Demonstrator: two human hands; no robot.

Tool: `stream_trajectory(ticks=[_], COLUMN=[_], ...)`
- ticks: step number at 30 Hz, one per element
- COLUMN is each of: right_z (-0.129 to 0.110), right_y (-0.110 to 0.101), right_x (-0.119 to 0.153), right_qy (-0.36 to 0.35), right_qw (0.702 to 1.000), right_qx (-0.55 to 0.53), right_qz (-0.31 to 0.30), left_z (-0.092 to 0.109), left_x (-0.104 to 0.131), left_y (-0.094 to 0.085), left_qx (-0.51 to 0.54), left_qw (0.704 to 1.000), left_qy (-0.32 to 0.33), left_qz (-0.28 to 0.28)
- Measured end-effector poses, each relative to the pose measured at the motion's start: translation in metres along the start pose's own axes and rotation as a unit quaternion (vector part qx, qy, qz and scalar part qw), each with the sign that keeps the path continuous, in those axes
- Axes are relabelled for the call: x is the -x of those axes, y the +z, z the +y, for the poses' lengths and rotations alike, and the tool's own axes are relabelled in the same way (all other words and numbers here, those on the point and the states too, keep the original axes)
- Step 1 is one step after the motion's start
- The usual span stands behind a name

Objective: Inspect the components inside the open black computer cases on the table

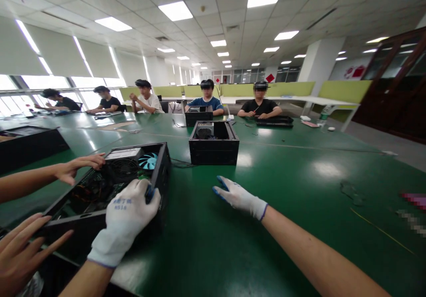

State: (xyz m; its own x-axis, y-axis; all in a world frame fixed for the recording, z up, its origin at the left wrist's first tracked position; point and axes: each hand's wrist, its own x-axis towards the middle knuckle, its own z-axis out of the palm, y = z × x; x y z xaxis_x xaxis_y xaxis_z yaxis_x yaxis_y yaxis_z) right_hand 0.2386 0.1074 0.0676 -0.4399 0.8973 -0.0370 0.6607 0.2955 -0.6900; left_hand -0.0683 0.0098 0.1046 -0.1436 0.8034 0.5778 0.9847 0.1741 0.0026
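Note:
My left hand, in a white work glove with blue fingertips, is closed over the near rim of an open black computer case. The case lies on its side at the left, showing a fan with light-blue blades, a silver power supply and dark cables inside. My right hand, gloved alike, hovers or rests over the green table with its fingers apart and holds nothing. A co-worker's bare hand touches the case's far side, and another bare hand is at its near left corner.
A second open black case stands ahead on the green table, with a third case behind it. Another dark case is at far left. Several people sit along the far side. A plastic bottle stands at right.

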Motion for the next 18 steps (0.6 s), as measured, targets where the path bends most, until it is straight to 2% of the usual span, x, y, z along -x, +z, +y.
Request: stream_trajectory(ticks=[2, 5, 8, 11, 15, 18], right_z=[0.007, 0.018, 0.026, 0.026, 0.015, 0.008], right_y=[-0.010, -0.021, -0.032, -0.047, -0.072, -0.086], right_x=[0.001, -0.001, -0.011, -0.031, -0.080, -0.123], right_qy=[0.012, 0.007, -0.014, -0.028, -0.041, -0.045], right_qw=[1.000, 0.998, 0.992, 0.973, 0.947, 0.934], right_qx=[0.014, 0.033, 0.074, 0.175, 0.264, 0.309], right_qz=[0.016, 0.050, 0.098, 0.150, 0.179, 0.173], left_z=[0.002, 0.010, 0.034, 0.069, 0.108, 0.121], left_x=[-0.018, -0.028, -0.010, 0.018, 0.042, 0.048], left_y=[0.011, 0.030, 0.049, 0.064, 0.078, 0.090], left_qx=[-0.038, 0.011, 0.127, 0.193, 0.224, 0.220], left_qw=[0.999, 0.998, 0.992, 0.980, 0.970, 0.968], left_qy=[-0.031, -0.048, -0.012, 0.025, 0.068, 0.077], left_qz=[0.022, 0.044, 0.011, -0.049, -0.069, -0.096])
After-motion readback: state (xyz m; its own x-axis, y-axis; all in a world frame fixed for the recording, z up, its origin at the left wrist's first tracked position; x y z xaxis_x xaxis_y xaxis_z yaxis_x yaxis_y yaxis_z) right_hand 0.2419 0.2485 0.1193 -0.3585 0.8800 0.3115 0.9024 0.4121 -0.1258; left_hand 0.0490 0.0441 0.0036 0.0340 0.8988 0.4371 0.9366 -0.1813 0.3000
